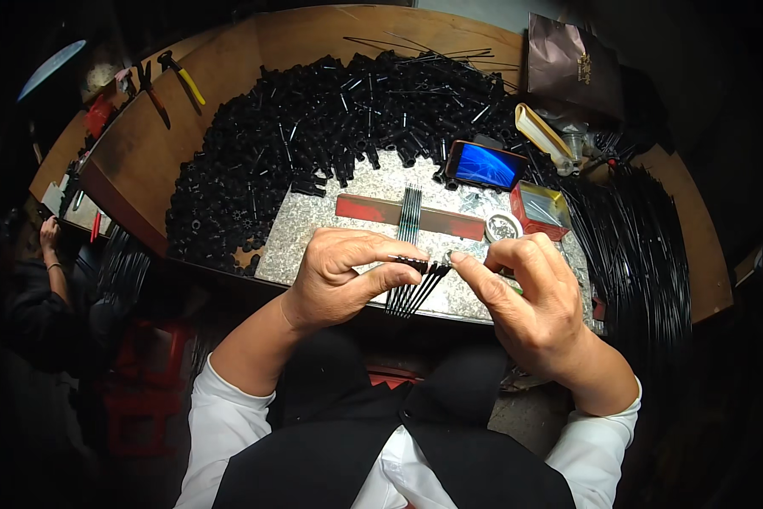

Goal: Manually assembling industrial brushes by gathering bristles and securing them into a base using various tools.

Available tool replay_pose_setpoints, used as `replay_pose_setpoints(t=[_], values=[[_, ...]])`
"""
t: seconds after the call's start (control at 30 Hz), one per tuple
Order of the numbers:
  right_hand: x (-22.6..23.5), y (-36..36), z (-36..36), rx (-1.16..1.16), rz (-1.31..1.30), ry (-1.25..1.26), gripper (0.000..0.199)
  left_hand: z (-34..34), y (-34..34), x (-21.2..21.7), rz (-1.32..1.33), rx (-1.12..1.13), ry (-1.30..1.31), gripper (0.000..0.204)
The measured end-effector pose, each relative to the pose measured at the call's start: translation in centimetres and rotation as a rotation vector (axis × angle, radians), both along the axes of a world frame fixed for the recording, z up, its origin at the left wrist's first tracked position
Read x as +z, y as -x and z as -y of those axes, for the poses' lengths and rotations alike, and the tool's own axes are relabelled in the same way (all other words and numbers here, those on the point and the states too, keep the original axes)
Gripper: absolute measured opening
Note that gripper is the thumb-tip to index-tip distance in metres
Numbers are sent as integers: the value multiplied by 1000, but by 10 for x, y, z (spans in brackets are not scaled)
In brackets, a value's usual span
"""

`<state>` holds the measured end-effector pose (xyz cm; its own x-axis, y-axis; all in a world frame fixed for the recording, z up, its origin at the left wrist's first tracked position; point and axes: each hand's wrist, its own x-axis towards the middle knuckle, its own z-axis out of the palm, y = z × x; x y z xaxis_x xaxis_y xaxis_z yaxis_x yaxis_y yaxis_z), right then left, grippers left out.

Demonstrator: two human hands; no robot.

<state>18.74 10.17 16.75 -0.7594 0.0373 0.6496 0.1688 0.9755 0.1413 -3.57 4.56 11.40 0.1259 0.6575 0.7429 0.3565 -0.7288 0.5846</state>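
Observation:
Between the thumb and index finger of my left hand (339,273) are the top ends of several thin black rods (426,291), which fan downward. Close beside those ends, my right hand (536,297) has its thumb and index finger pinched together. A tiny dark piece seems to be at its fingertips, too small to name. Another row of thin rods (411,208) lies across a red and dark bar (462,222) on the speckled work board (301,225). Just beyond my right hand sits a round white-rimmed dish (503,227).
A large heap of black tubular parts (313,127) fills the back. A lit phone (486,165) stands beside a red and yellow box (541,210). Long black rods (636,246) are piled at right, near a brown bag (572,68). Another person's hand (50,233) is at far left.

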Motion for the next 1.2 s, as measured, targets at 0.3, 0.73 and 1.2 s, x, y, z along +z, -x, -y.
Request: replay_pose_setpoints(t=[0.3,0.73,1.2], values=[[-1,16,0,195,-135,399,49,0,-3,-10,53,-103,81,18],[-1,30,2,288,-14,457,20,1,6,-91,-571,79,430,62],[127,13,-23,83,-148,351,17,-20,-16,-10,-595,88,230,48]])
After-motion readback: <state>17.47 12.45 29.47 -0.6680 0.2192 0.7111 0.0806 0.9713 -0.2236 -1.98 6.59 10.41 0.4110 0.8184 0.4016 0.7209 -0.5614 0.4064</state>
